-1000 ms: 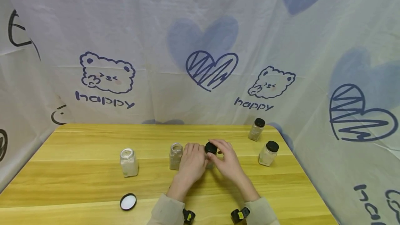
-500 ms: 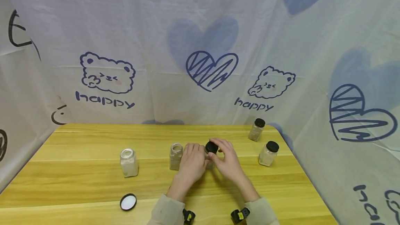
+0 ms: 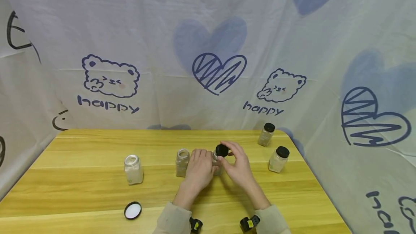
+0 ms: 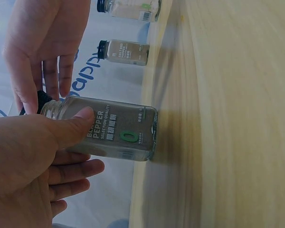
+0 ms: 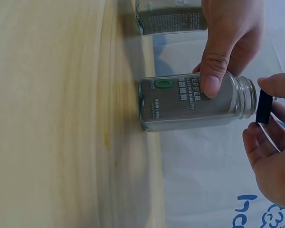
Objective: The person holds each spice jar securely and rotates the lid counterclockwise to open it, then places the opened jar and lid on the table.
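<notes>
In the head view my left hand (image 3: 199, 169) grips a glass black pepper jar (image 4: 116, 130) that stands upright on the wooden table. Its thumb lies across the label in the left wrist view. My right hand (image 3: 239, 167) pinches a black screw lid (image 3: 222, 150) between thumb and fingers. The right wrist view shows the lid apart from the jar's bare threaded neck (image 5: 247, 97), a small gap between them. Left of the left hand stands an uncapped jar (image 3: 182, 167) of brownish powder.
Farther left stand an uncapped jar (image 3: 134, 172) of pale contents and, nearer, a black-rimmed lid (image 3: 133, 211) lying white side up. Two jars with black lids, a rear one (image 3: 265, 137) and a nearer one (image 3: 278, 160), stand at the right. A printed cloth (image 3: 156, 46) hangs behind the table.
The lid in my right hand has come up off the jar's neck and shifted slightly right, exposing the rim. The left hand stays on the jar.
</notes>
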A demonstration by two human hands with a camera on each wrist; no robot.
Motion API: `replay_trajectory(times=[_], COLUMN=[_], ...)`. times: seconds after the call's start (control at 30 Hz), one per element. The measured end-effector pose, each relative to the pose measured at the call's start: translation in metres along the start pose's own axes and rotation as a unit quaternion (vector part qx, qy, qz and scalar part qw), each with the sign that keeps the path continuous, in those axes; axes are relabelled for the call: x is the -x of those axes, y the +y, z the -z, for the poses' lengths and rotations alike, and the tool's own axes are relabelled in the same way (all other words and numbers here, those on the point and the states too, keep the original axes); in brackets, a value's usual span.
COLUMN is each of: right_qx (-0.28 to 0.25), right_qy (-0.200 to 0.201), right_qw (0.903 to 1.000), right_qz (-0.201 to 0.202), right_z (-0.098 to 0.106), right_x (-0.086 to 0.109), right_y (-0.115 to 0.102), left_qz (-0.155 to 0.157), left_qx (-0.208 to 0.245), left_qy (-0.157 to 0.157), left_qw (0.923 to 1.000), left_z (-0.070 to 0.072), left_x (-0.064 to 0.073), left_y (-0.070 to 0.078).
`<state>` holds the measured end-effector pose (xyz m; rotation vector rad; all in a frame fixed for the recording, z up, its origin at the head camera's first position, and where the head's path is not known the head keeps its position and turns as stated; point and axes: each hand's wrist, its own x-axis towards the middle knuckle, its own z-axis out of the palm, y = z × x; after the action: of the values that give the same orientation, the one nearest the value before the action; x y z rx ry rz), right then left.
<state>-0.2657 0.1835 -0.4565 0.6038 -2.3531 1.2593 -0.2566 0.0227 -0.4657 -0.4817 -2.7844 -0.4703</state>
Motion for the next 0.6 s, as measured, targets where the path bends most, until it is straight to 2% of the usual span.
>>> replay_trajectory(times=[0.27, 0.6], right_qx=[-0.024, -0.078], right_qy=[0.016, 0.037], right_qw=[0.9996, 0.996], right_qz=[0.001, -0.026], right_z=[0.003, 0.011], right_x=[-0.002, 0.0], right_y=[-0.002, 0.002], left_qz=[-0.005, -0.009], left_qx=[-0.003, -0.003], left_qy=[0.006, 0.008], left_qw=[1.0, 0.9999], left_z=[0.001, 0.001], left_x=[0.0, 0.0], left_y=[-0.002, -0.001])
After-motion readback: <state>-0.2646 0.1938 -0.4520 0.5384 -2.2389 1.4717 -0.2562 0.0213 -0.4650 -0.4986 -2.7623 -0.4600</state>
